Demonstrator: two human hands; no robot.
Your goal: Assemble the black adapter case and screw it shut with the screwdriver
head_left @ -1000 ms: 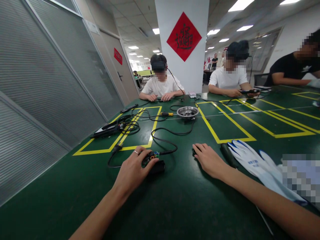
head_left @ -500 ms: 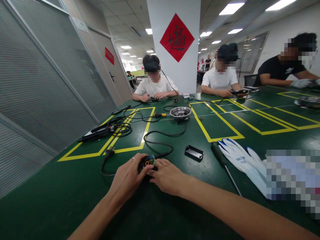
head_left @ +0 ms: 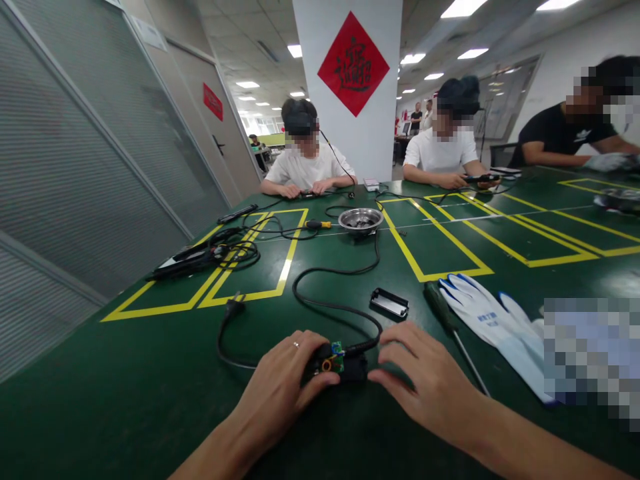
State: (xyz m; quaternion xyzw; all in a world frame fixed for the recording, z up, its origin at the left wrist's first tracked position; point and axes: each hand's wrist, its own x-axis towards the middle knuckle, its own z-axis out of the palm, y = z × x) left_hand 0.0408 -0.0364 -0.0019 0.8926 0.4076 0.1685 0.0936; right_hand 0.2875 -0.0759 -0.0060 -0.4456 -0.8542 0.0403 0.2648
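Observation:
My left hand grips a green circuit board set in an open black casing, thumb along the near side and fingers over the far side. An orange coil shows on the board. From its right end a black cable loops away over the table; from the left, behind my hand, another cord leads to a two-pin plug. My right hand is just right of the casing, thumb and fingers spread, with nothing visible in it. A black casing half lies open side up beyond it.
To the right lie a dark-handled screwdriver and a white glove. A metal bowl of small parts and a yellow-black screwdriver lie farther off. Coiled cables are at left. Several people sit across the table.
The board in its casing has moved right and nearer to me with my left hand. My right hand has come off it and opened to the right. The plug has shifted right.

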